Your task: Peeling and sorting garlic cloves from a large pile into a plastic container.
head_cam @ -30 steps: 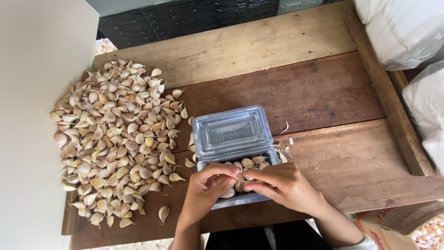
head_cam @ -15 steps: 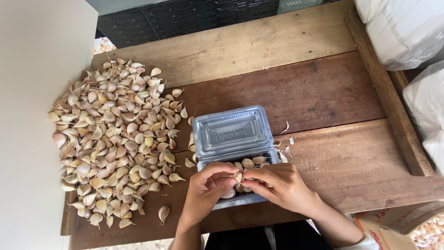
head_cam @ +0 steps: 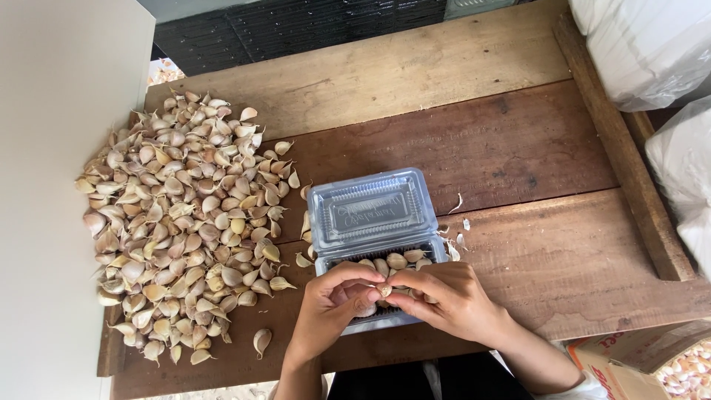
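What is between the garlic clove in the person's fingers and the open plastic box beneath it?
Nothing visible. Both the left hand and right hand pinch the garlic clove directly over the clear box, whose lid lies flipped back and open.

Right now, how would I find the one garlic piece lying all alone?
Start at the big garlic pile on the left of the wooden table. Follow it down to its near edge, left of the left hand. The lone clove lies there on bare wood, apart from the heap.
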